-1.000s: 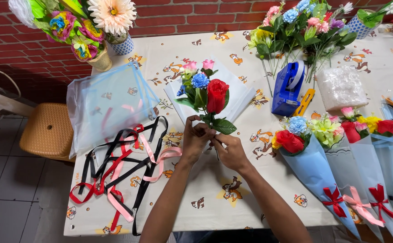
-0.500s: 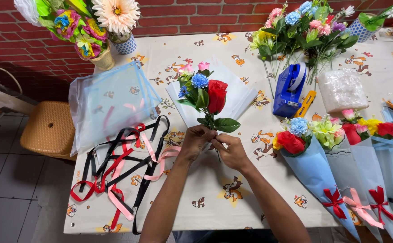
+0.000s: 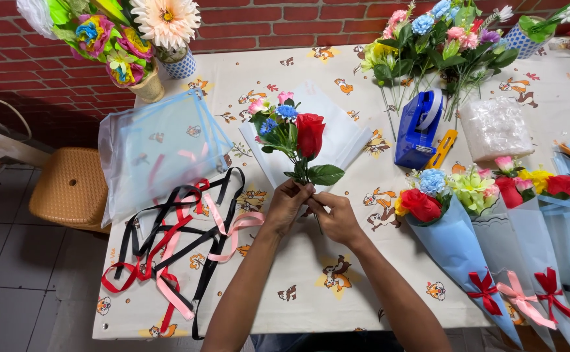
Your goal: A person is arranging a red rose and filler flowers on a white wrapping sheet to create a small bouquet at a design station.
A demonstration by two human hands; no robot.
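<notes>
My left hand [image 3: 289,203] and my right hand [image 3: 334,217] meet at the stems of a small bunch of artificial flowers [image 3: 297,137]: a red rose, a blue bloom and pink buds with green leaves. Both hands pinch the stems just below the leaves, holding the bunch upright over the table. Behind the bunch lies a white translucent wrapping sheet [image 3: 340,133]. To my left, loose ribbons [image 3: 174,238] in black, red and pink sprawl on the patterned tablecloth [image 3: 311,287].
A stack of pale blue wrapping sheets [image 3: 161,146] lies at the left. A blue tape dispenser [image 3: 419,127], a yellow cutter [image 3: 443,148], loose flowers [image 3: 428,39] and a plastic bundle [image 3: 494,127] sit at the back right. Several finished cone bouquets [image 3: 494,215] line the right edge. A wicker stool [image 3: 70,186] stands left.
The flower bunch has shifted slightly left and lower as my hands work at its stems. Everything else on the table stays put.
</notes>
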